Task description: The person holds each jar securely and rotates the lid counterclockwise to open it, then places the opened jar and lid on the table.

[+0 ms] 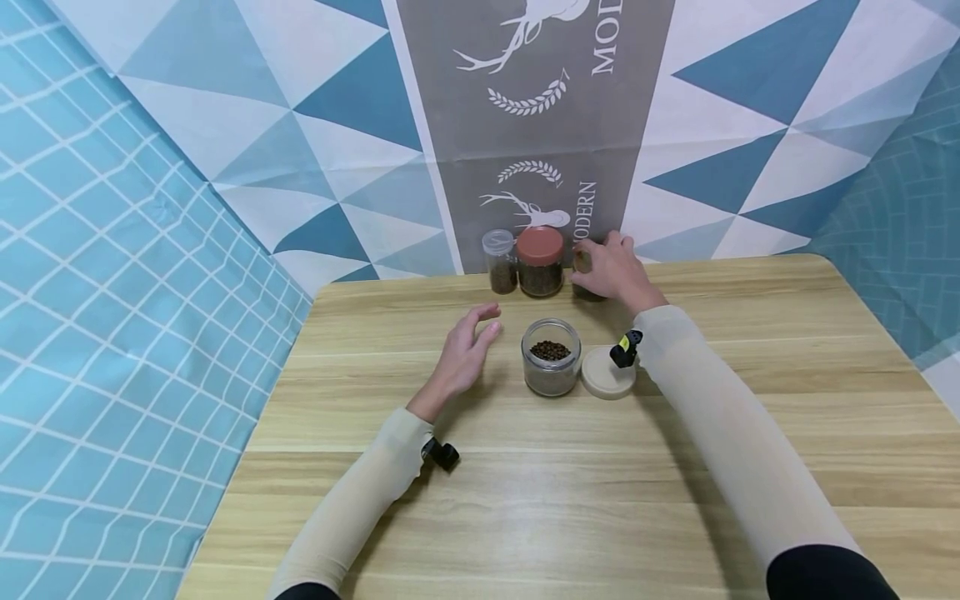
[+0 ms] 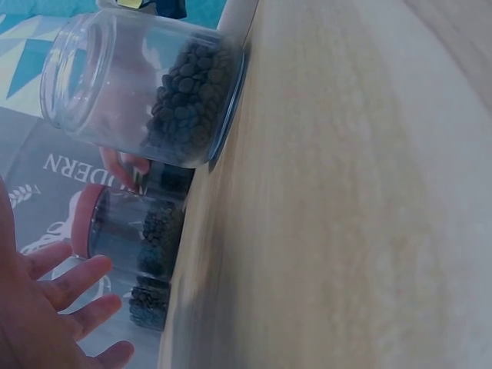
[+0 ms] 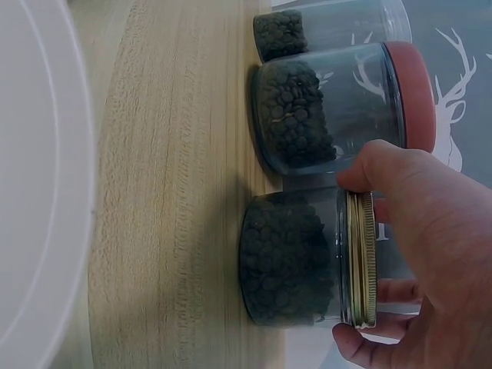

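R grip on jar, dk pellets inside

A pale wood-grain worktop with a rounded far right corner meets a backing of blue and white triangles, split by a grey panel printed with white antlers and "MODERN"; white-gridded blue sheeting at left, teal brick-patterned sheeting at right

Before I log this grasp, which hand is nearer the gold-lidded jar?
Right: the right hand grips the gold-lidded jar by its lid. The left hand is apart from it, left of the open jar.
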`<state>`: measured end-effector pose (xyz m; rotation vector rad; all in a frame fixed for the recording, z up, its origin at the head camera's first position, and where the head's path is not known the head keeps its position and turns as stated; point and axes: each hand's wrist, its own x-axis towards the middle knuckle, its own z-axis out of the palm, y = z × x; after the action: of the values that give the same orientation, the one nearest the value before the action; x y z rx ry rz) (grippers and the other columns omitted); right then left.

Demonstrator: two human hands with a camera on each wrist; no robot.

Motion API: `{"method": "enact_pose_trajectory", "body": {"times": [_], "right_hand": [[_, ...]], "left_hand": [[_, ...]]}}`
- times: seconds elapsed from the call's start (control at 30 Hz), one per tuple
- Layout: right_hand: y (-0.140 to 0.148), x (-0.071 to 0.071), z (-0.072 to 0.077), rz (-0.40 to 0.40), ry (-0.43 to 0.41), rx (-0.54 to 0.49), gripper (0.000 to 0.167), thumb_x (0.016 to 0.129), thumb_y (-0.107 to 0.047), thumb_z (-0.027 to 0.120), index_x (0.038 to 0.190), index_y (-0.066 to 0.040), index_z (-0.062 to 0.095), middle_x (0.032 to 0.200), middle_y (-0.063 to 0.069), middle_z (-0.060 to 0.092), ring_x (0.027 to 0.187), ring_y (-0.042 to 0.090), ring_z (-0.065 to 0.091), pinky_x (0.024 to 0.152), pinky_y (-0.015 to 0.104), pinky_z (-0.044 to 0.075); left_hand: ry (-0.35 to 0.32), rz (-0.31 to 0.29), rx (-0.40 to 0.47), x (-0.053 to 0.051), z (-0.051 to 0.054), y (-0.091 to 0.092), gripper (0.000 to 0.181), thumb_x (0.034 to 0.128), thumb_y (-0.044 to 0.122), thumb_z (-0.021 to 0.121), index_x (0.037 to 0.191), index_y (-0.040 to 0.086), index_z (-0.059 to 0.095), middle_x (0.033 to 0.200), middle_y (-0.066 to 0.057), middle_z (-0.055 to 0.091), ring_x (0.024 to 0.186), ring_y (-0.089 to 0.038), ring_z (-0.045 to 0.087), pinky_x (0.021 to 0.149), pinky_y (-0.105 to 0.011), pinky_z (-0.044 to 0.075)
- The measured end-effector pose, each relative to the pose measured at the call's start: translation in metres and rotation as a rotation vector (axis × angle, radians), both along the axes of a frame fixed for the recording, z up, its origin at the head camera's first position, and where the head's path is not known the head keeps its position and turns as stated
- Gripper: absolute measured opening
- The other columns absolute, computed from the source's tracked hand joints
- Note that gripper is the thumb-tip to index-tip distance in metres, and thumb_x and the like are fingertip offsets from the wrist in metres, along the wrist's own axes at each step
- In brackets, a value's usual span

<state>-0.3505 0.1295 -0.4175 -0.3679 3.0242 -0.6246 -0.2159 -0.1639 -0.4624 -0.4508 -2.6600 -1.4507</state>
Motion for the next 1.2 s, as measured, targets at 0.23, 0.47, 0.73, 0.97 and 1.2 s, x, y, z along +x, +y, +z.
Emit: {"method": "enact_pose_trajectory", "body": {"times": [0.23,0.47,0.73,0.97,1.2], "right_hand": [[0.004,0.000,0.002,0.006,-0.007,0.007,0.065,0.106,-0.038,0.065,0.164,-0.012,0.054,0.155,0.039,0.041,0.133,0.052,0.037,0.097,0.067,0.054],[0.007,0.000,0.013,0.011,-0.001,0.010,0.065,0.106,-0.037,0.065,0.164,-0.010,0.052,0.160,0.043,0.037,0.139,0.056,0.036,0.101,0.072,0.054],[0.012,-0.001,0.030,-0.011,0.008,0.001,0.064,0.106,-0.036,0.065,0.163,-0.010,0.052,0.164,0.041,0.034,0.141,0.055,0.034,0.100,0.074,0.054],[0.014,0.001,0.042,-0.010,0.025,-0.006,0.065,0.106,-0.037,0.065,0.164,-0.011,0.052,0.167,0.041,0.032,0.144,0.056,0.034,0.104,0.076,0.053],[0.018,0.011,0.048,-0.003,0.035,-0.032,0.062,0.105,-0.037,0.064,0.161,-0.013,0.054,0.162,0.040,0.037,0.139,0.053,0.035,0.101,0.073,0.052]], "left_hand": [[0.005,-0.005,-0.005,0.001,-0.001,0.000,0.060,0.1182,0.038,0.046,0.164,0.000,0.049,0.164,-0.022,0.061,0.159,-0.043,0.053,0.138,-0.062,0.036],[0.005,-0.005,-0.007,0.000,-0.002,0.001,0.058,0.1178,0.037,0.046,0.164,0.002,0.050,0.165,-0.021,0.061,0.160,-0.043,0.052,0.139,-0.063,0.035],[-0.001,-0.003,-0.003,0.001,0.000,0.001,0.059,0.1175,0.037,0.046,0.164,0.002,0.050,0.165,-0.021,0.061,0.159,-0.043,0.052,0.138,-0.063,0.035],[0.002,-0.003,0.003,0.000,0.000,0.001,0.060,0.1177,0.038,0.046,0.164,0.000,0.049,0.165,-0.021,0.060,0.159,-0.043,0.053,0.138,-0.063,0.035],[0.005,-0.003,0.008,0.000,0.000,0.002,0.059,0.1175,0.038,0.046,0.164,0.002,0.050,0.165,-0.021,0.061,0.159,-0.043,0.053,0.138,-0.063,0.035]]}}
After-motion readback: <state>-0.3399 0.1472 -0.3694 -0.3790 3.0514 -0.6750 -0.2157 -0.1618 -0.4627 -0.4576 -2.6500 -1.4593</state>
